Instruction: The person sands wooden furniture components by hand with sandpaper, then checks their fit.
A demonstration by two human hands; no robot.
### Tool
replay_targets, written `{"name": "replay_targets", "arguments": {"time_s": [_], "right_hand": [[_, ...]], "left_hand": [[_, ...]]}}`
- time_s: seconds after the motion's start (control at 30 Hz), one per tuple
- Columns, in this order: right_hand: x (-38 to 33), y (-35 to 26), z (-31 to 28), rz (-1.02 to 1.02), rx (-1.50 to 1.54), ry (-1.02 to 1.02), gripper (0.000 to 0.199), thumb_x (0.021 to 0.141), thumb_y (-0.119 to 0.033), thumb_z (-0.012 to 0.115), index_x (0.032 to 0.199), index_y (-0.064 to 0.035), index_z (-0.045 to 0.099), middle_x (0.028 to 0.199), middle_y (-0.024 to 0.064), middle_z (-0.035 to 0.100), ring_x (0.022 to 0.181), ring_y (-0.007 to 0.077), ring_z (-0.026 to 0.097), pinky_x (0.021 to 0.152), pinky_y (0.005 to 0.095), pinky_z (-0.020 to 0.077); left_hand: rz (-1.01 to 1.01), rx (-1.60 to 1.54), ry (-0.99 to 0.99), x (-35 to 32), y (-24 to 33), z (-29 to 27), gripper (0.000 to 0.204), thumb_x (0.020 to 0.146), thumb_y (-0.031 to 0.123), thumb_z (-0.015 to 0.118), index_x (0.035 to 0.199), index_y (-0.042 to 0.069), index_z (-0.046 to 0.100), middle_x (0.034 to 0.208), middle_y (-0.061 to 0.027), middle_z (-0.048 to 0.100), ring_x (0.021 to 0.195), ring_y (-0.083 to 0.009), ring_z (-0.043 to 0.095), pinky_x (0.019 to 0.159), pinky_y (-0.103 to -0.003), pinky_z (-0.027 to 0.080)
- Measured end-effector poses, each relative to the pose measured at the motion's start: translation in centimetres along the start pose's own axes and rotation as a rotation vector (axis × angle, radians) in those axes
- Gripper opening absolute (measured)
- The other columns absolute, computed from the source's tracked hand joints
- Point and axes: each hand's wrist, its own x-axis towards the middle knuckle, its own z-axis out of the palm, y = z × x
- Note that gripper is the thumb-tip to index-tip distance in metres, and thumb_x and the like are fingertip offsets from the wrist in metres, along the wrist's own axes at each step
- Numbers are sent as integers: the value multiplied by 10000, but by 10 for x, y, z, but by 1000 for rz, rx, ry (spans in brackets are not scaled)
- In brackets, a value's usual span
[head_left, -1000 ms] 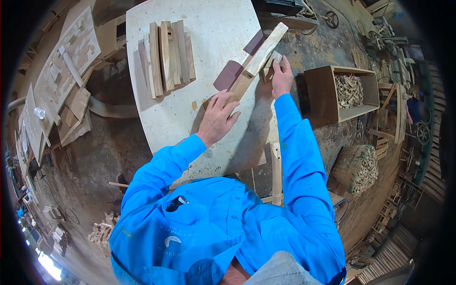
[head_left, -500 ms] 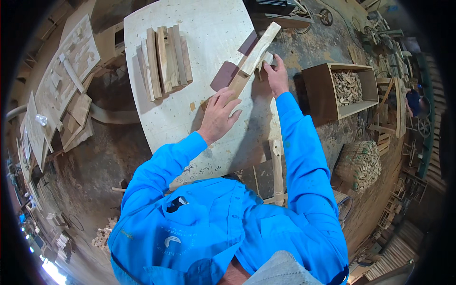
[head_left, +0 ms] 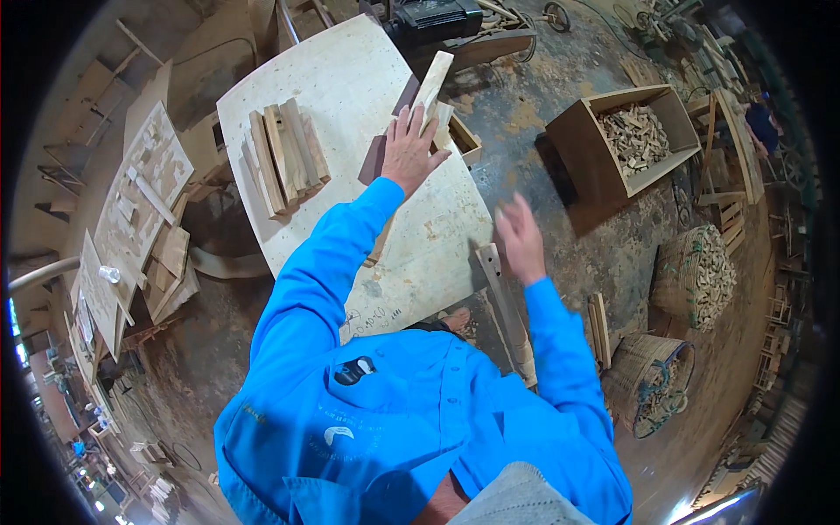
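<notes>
My left hand (head_left: 409, 150) lies flat, fingers spread, on a long pale wooden strip (head_left: 432, 81) that rests at an angle on the light plywood worktop (head_left: 350, 87), beside a dark red-brown sanding sheet (head_left: 374, 159). My right hand (head_left: 520, 238) hangs in the air past the worktop's right edge, blurred, fingers apart and holding nothing. A stack of several short wooden slats (head_left: 285, 159) lies on the worktop to the left of my left hand.
A wooden crate of small wood pieces (head_left: 626, 140) stands on the floor to the right, with two woven baskets (head_left: 691, 276) of offcuts lower right. A wooden rail (head_left: 506, 311) leans at the worktop's edge. A dark machine (head_left: 433, 17) sits beyond the worktop. Boards lie at left.
My right hand has let go of the strip's far end and pulled back toward me, off the worktop. My left hand has moved up the strip toward the sanding sheet.
</notes>
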Motion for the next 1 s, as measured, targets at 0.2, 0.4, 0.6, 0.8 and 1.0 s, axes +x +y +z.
{"name": "replay_targets", "arguments": {"time_s": [0.2, 0.4, 0.6, 0.8, 1.0], "right_hand": [[-178, 50, -48, 265, -202, -156, 674, 1008, -305, 715, 1558, -18, 450, 1356, 262, 666, 1244, 344, 677, 1000, 432, 543], [-197, 48, -39, 278, -510, -97, 497, 991, -381, 709, 1369, -78, 597, 1200, 247, 723, 1052, 450, 709, 858, 490, 573], [-178, 46, -21, 191, -479, -57, 510, 992, -420, 697, 1331, -48, 612, 1098, 245, 745, 999, 445, 723, 832, 506, 578], [-132, 23, 2, 203, -499, -73, 462, 1014, -412, 673, 1287, -43, 619, 1064, 285, 735, 994, 488, 705, 828, 547, 552], [-77, 16, 29, 150, -499, -44, 432, 1017, -417, 660, 1230, -44, 615, 994, 282, 729, 932, 503, 699, 771, 567, 548]], "left_hand": [[4, -24, -90, 1, -7, -1, 693, 997, 532, 650, 1514, 85, 543, 1696, -250, 258, 1556, -500, 235, 1260, -573, 277], [-5, -40, -102, 6, -9, 0, 699, 989, 553, 657, 1498, 83, 559, 1697, -250, 248, 1550, -501, 244, 1255, -564, 300], [-16, 15, -95, 19, -30, 1, 703, 982, 570, 658, 1485, 87, 570, 1705, -231, 242, 1551, -485, 251, 1242, -578, 318], [-94, 100, -126, 54, -57, 3, 716, 969, 600, 653, 1501, 131, 559, 1711, -169, 264, 1564, -450, 248, 1222, -614, 337], [-130, 115, -89, 97, -102, 17, 703, 987, 568, 643, 1525, 133, 520, 1699, -170, 276, 1542, -482, 266, 1189, -614, 390]]}}
